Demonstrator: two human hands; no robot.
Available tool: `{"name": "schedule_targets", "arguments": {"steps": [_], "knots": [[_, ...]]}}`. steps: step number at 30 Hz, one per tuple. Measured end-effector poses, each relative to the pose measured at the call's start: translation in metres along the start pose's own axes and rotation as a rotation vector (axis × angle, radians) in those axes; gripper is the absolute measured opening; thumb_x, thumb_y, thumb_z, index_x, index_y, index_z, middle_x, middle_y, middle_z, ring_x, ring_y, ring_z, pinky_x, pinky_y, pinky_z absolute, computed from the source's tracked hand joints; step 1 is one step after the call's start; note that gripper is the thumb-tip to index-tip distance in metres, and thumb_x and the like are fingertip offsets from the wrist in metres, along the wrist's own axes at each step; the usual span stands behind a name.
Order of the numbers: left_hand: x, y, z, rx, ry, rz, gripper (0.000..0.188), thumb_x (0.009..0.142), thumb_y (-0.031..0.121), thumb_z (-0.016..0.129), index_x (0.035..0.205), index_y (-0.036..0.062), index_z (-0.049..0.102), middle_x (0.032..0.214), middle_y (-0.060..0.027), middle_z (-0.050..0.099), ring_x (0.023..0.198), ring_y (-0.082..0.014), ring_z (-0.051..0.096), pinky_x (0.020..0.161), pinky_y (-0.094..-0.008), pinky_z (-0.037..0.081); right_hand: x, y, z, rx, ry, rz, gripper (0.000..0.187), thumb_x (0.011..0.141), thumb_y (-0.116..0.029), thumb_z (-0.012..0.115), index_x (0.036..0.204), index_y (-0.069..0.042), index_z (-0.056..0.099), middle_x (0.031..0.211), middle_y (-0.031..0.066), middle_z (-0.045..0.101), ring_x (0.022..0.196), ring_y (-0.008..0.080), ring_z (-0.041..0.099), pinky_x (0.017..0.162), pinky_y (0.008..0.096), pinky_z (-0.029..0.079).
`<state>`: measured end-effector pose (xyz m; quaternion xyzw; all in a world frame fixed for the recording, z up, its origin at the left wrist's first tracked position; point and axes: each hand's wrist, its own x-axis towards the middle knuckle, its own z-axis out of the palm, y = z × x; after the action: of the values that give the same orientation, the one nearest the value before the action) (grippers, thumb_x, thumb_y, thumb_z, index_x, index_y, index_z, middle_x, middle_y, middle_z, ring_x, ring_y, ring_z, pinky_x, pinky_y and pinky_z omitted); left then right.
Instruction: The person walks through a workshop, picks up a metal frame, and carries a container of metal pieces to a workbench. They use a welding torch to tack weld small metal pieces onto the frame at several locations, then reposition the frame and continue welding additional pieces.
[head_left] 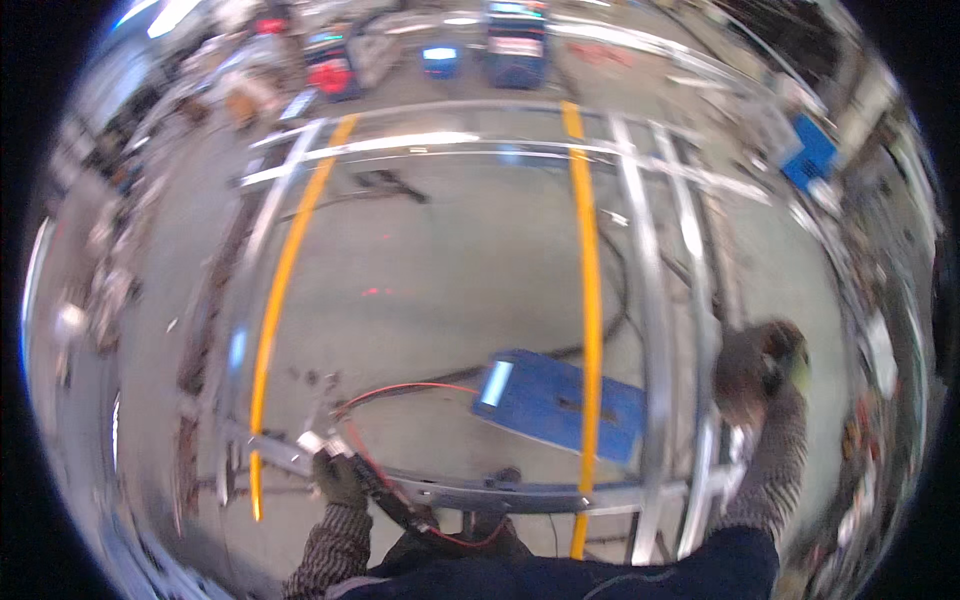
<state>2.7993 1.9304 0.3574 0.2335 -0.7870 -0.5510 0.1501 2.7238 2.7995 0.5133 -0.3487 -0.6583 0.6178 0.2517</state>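
Observation:
My left hand (340,478), in a dark glove, is closed round a torch-like tool (390,505) with a bright metal head and a dark body. A thin red cable (410,388) arcs from near the tool to a blue box (540,400) with a lit panel, seen beyond the near rail. The tool lies across the near rail of a metal frame (650,300). Out to the right, past the frame's right-hand bars, is my right hand (750,375). It is smeared by motion, with a dark shape about it, and its fingers cannot be made out.
Two yellow bars (585,250) run lengthwise along the frame. A dark hose (622,280) curves over the grey floor (460,280). Beyond the far rail stand a blue machine (515,45) and a smaller blue unit (440,60). A blue bin (808,152) is at the far right.

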Motion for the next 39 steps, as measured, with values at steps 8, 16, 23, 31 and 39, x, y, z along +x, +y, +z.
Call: {"name": "schedule_targets", "arguments": {"steps": [8,16,23,31,39], "knots": [[0.011,-0.006,0.008,0.132,0.023,0.212,0.05,0.111,0.038,0.058,0.135,-0.0062,0.055,0.121,-0.0143,0.062,0.104,-0.0235,0.061,0.093,-0.0398,0.053,-0.093,-0.08,0.118,0.706,-0.165,0.085,0.056,0.11,-0.054,0.054,0.117,0.0,0.07,0.095,0.0153,0.077,0.077,0.029,0.075,0.051,0.0315,0.053],[-0.011,0.056,0.014,0.024,-0.07,-0.027,0.038,0.103,0.028,0.07,0.127,0.0003,0.061,0.11,-0.0138,0.069,0.098,-0.0271,0.069,0.088,-0.0413,0.058,-0.326,-0.089,0.29,0.336,-0.645,0.133,0.042,0.112,-0.031,0.057,0.144,-0.003,0.056,0.11,0.0118,0.073,0.095,0.0215,0.073,0.069,0.0278,0.055],[-0.027,0.087,-0.036,-0.12,-0.261,0.231,0.04,0.106,0.029,0.066,0.13,-0.0022,0.062,0.115,-0.0187,0.072,0.1,-0.0265,0.072,0.09,-0.0386,0.058,-0.542,-0.037,0.379,0.067,-1.046,-0.034,0.035,0.112,-0.017,0.053,0.141,0.0,0.062,0.114,0.0088,0.074,0.099,0.0148,0.068,0.088,0.0304,0.056],[-0.052,0.085,-0.163,-1.119,-0.871,-0.631,0.061,0.113,0.058,0.046,0.161,0.0211,0.041,0.108,-0.0085,0.071,0.081,-0.0176,0.066,0.074,-0.0344,0.055,-0.685,-0.005,0.428,-0.029,-1.429,-0.231,0.042,0.114,-0.015,0.05,0.152,0.002,0.053,0.122,0.0148,0.073,0.113,0.0191,0.068,0.102,0.0338,0.054],[-0.071,0.02,-0.213,-0.713,-0.532,-0.082,0.048,0.111,0.057,0.053,0.137,0.0171,0.049,0.102,-0.0091,0.067,0.08,-0.0215,0.064,0.073,-0.0372,0.054,-0.744,0.009,0.479,-0.253,-1.798,-0.275,0.039,0.113,-0.02,0.052,0.147,-0.002,0.06,0.122,0.0123,0.074,0.103,0.0155,0.07,0.087,0.031,0.057]]}}
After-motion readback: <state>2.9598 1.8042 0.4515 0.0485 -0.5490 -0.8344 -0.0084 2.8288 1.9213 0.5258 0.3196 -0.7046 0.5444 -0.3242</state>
